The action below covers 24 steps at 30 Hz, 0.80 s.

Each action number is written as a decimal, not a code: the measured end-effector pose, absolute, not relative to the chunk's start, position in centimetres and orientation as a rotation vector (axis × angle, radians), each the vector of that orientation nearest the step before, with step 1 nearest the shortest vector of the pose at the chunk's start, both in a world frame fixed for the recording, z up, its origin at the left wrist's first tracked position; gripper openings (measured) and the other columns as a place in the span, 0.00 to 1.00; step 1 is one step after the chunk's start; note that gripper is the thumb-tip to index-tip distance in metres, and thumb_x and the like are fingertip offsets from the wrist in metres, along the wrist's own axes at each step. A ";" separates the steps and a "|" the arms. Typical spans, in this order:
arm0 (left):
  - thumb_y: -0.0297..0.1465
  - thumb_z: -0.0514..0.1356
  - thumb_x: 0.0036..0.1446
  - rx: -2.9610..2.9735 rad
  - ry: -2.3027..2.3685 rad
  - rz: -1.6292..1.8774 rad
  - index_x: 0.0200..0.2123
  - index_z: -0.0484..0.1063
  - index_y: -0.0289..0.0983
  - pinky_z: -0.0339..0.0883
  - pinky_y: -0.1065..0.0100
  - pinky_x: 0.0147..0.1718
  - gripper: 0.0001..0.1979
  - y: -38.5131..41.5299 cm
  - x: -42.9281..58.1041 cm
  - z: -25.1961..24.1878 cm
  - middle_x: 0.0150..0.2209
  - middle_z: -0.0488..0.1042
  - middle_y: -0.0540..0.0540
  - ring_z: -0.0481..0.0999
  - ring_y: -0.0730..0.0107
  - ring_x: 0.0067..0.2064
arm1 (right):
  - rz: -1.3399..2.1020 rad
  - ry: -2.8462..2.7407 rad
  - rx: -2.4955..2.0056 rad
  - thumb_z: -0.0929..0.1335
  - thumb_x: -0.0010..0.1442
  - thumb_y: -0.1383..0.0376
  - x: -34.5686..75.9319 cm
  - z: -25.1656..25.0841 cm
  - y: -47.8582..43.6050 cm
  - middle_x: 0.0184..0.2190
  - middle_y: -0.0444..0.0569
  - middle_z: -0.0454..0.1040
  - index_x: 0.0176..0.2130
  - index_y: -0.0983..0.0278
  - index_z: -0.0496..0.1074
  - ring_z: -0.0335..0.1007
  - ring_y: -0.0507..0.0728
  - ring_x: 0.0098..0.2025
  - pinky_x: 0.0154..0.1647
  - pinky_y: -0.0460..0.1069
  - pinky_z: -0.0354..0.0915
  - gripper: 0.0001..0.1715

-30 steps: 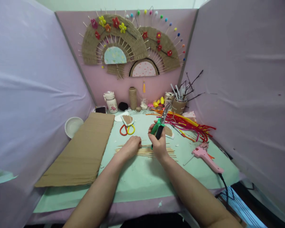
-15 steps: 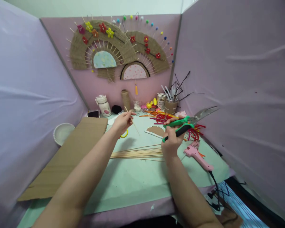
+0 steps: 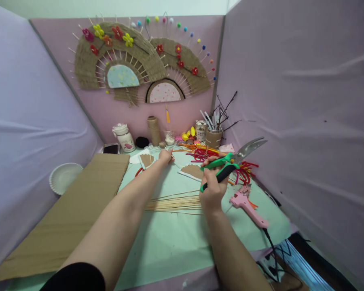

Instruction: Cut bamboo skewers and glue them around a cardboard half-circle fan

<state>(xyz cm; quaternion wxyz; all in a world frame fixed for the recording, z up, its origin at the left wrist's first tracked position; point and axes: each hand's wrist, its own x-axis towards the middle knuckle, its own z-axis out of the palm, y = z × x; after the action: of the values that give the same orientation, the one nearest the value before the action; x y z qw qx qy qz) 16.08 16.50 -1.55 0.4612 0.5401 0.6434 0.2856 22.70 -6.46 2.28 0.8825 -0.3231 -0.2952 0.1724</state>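
Observation:
My right hand [image 3: 214,184] is wrapped round the green and black handles of a pair of scissors [image 3: 221,169], above the right half of the table. The metal blades point up and to the right. My left hand [image 3: 166,156] reaches to the back of the table, near the twine spool, its fingers bent and partly hidden; what they hold does not show clearly. Thin wooden sticks [image 3: 176,204] lie in a bundle between my forearms. A half-round cardboard piece with a white edge [image 3: 191,171] lies left of the scissors, and a smaller cardboard piece [image 3: 147,160] beyond my left forearm.
A cardboard sheet [image 3: 69,202] and a white fluted dish [image 3: 65,178] are on the left. A pink glue gun [image 3: 248,206] with a black cord lies right. Red and orange pipe cleaners [image 3: 200,153], a twine spool [image 3: 153,131] and a white bottle [image 3: 123,137] stand or lie behind.
My left hand has moved away from me and lower toward the back of the table; the thin stick it held no longer shows clearly. My right hand still holds the scissors. The view has shifted.

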 end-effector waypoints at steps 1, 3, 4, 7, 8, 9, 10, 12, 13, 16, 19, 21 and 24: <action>0.39 0.57 0.64 1.353 1.612 0.687 0.37 0.73 0.30 0.71 0.67 0.32 0.16 16.6 15.9 -1.8 0.32 0.75 0.45 0.75 0.71 0.32 | 0.374 -0.617 -0.657 0.66 0.54 0.67 22.5 2.2 -6.5 0.42 0.45 0.66 0.52 0.55 0.62 0.65 0.53 0.40 0.53 0.56 0.63 0.26; 0.40 0.57 0.62 1.406 1.659 0.661 0.27 0.74 0.30 0.68 0.69 0.28 0.20 16.7 15.6 -2.1 0.21 0.72 0.45 0.74 0.69 0.26 | 0.401 -0.627 -0.631 0.67 0.54 0.68 22.3 2.1 -6.5 0.42 0.44 0.66 0.52 0.54 0.63 0.65 0.52 0.41 0.54 0.56 0.62 0.26; 0.40 0.58 0.61 1.432 1.676 0.652 0.23 0.73 0.31 0.66 0.70 0.26 0.21 16.7 15.4 -2.3 0.17 0.70 0.46 0.74 0.68 0.24 | 0.410 -0.632 -0.623 0.67 0.55 0.68 22.2 2.1 -6.5 0.43 0.44 0.66 0.52 0.54 0.63 0.65 0.52 0.41 0.53 0.55 0.62 0.26; 0.40 0.59 0.59 1.504 1.713 0.640 0.18 0.71 0.33 0.66 0.70 0.26 0.21 16.5 15.0 -2.5 0.12 0.66 0.47 0.73 0.67 0.21 | 0.416 -0.638 -0.630 0.67 0.55 0.68 22.1 2.0 -6.5 0.43 0.45 0.66 0.53 0.54 0.63 0.65 0.52 0.41 0.53 0.55 0.62 0.26; 0.40 0.58 0.60 1.523 1.721 0.640 0.18 0.71 0.33 0.66 0.70 0.27 0.21 16.5 14.9 -2.6 0.12 0.66 0.47 0.73 0.67 0.21 | 0.417 -0.640 -0.633 0.67 0.55 0.68 22.0 2.0 -6.5 0.43 0.45 0.66 0.53 0.54 0.63 0.65 0.52 0.41 0.52 0.55 0.62 0.26; 0.39 0.58 0.60 1.540 1.728 0.641 0.18 0.71 0.33 0.67 0.70 0.28 0.21 16.5 14.9 -2.6 0.12 0.67 0.47 0.73 0.67 0.22 | 0.422 -0.643 -0.633 0.67 0.54 0.68 22.0 2.0 -6.5 0.43 0.45 0.66 0.53 0.54 0.63 0.65 0.52 0.40 0.52 0.55 0.63 0.26; 0.38 0.57 0.60 1.554 1.733 0.640 0.18 0.71 0.33 0.67 0.69 0.29 0.21 16.5 14.8 -2.7 0.12 0.67 0.46 0.74 0.67 0.22 | 0.431 -0.646 -0.631 0.67 0.55 0.68 22.0 2.0 -6.5 0.43 0.45 0.66 0.53 0.55 0.63 0.65 0.52 0.40 0.51 0.54 0.63 0.26; 0.38 0.57 0.60 1.577 1.740 0.634 0.19 0.72 0.33 0.68 0.69 0.30 0.21 16.5 14.8 -2.8 0.13 0.69 0.45 0.75 0.67 0.22 | 0.448 -0.653 -0.629 0.67 0.55 0.68 21.9 1.9 -6.4 0.43 0.45 0.66 0.53 0.55 0.63 0.65 0.52 0.40 0.50 0.54 0.63 0.26; 0.38 0.58 0.59 1.586 1.744 0.631 0.19 0.72 0.33 0.68 0.69 0.30 0.20 16.6 14.8 -2.9 0.14 0.70 0.44 0.75 0.66 0.23 | 0.451 -0.656 -0.632 0.67 0.55 0.68 21.8 1.9 -6.4 0.43 0.45 0.65 0.53 0.55 0.63 0.65 0.52 0.40 0.50 0.54 0.63 0.26; 0.39 0.59 0.58 1.611 1.751 0.626 0.20 0.73 0.32 0.69 0.68 0.31 0.19 16.9 14.8 -3.3 0.16 0.72 0.43 0.76 0.66 0.23 | 0.447 -0.663 -0.629 0.67 0.54 0.69 21.8 1.9 -6.4 0.42 0.44 0.65 0.52 0.55 0.63 0.65 0.52 0.41 0.51 0.53 0.62 0.26; 0.40 0.60 0.57 1.629 1.758 0.623 0.22 0.73 0.33 0.70 0.67 0.32 0.18 17.3 14.8 -3.8 0.17 0.73 0.43 0.77 0.65 0.24 | 0.450 -0.660 -0.618 0.67 0.54 0.69 21.8 2.0 -6.5 0.42 0.44 0.64 0.52 0.54 0.64 0.64 0.51 0.40 0.51 0.52 0.62 0.26; 0.39 0.59 0.58 1.641 1.770 0.619 0.22 0.73 0.33 0.70 0.66 0.33 0.18 17.4 14.8 -4.0 0.18 0.74 0.43 0.77 0.65 0.26 | 0.454 -0.655 -0.629 0.68 0.53 0.69 21.8 2.0 -6.5 0.43 0.44 0.64 0.51 0.55 0.63 0.64 0.51 0.39 0.50 0.53 0.62 0.26; 0.39 0.59 0.58 1.655 1.791 0.606 0.21 0.72 0.33 0.69 0.66 0.35 0.18 17.2 14.8 -4.0 0.18 0.73 0.43 0.78 0.64 0.28 | 0.464 -0.656 -0.631 0.68 0.53 0.69 21.7 2.2 -6.5 0.43 0.44 0.64 0.51 0.55 0.63 0.64 0.51 0.40 0.50 0.53 0.62 0.27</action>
<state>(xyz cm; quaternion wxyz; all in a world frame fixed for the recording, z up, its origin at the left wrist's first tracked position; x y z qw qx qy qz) 14.84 17.24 -3.97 0.3095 0.6262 0.6779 0.2292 21.71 -6.55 2.15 0.8723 -0.3021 -0.3139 0.2220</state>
